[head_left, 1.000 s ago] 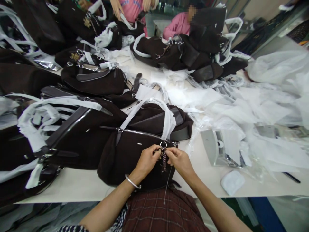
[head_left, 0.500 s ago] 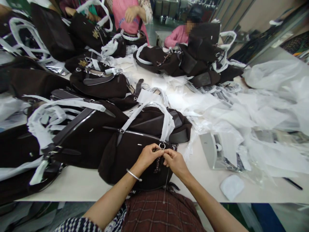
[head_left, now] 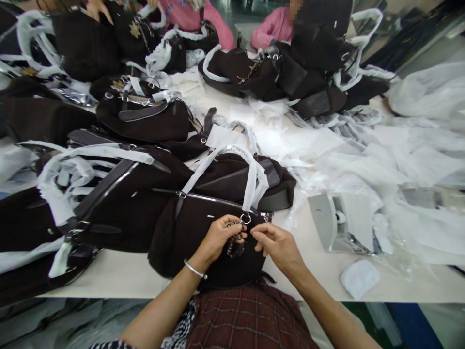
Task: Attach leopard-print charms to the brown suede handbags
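A dark brown handbag (head_left: 203, 242) lies in front of me, its handle (head_left: 250, 182) wrapped in white paper. At the handle's right base hangs a silver ring (head_left: 246, 218). Just below it, my left hand (head_left: 220, 237) is closed on a dark bag chain (head_left: 235, 245) with metal links, which dangles over the bag's front. My right hand (head_left: 274, 240) is held a little to the right of the ring, thumb and forefinger pinched together. Whatever sits in that pinch is too fine to make out.
More dark handbags (head_left: 145, 121) with wrapped handles crowd the left and back. On the right stand a grey open box (head_left: 325, 220), a white pad (head_left: 359, 278) and heaps of thin white wrapping (head_left: 417, 160). Co-workers in pink (head_left: 274, 29) are across the table.
My right hand has moved right, away from my left hand and the ring. A thin thread that hung below the hands no longer shows. The view has tipped downward.
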`<state>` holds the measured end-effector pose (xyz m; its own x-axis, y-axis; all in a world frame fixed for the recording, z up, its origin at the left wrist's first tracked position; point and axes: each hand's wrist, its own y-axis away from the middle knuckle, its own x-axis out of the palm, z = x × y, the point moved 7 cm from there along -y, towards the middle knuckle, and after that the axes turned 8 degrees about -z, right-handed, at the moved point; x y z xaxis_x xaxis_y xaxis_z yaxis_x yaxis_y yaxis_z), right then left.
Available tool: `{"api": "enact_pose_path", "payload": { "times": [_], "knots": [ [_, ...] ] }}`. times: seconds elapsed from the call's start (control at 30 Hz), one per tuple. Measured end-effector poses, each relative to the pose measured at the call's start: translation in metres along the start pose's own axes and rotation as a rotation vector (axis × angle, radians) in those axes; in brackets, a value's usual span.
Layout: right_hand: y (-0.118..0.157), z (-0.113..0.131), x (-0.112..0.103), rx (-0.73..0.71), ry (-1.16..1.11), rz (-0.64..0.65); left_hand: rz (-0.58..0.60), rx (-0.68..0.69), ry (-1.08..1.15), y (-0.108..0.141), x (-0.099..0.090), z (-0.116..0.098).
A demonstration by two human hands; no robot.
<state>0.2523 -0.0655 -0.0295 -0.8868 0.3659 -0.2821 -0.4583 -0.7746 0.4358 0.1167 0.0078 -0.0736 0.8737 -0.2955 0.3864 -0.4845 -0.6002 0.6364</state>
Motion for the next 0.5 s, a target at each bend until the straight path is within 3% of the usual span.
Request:
{"api": "enact_pose_path", "payload": {
  "times": [0.1,0.17,0.3,0.5],
  "knots": [
    [0.000,0.022,0.004,-0.243,0.093,-0.045,0.038,-0.067,0.086,-0.002,-0.003,0.004],
    [-0.001,0.029,0.006,-0.316,0.123,-0.085,0.059,-0.096,0.118,-0.004,-0.004,0.006],
    [-0.007,0.025,0.007,-0.215,0.111,-0.144,0.085,-0.113,0.152,-0.005,-0.003,0.008],
    [-0.013,0.018,0.013,-0.168,0.128,-0.109,0.085,-0.124,0.154,-0.006,-0.001,0.007]
  ]
}}
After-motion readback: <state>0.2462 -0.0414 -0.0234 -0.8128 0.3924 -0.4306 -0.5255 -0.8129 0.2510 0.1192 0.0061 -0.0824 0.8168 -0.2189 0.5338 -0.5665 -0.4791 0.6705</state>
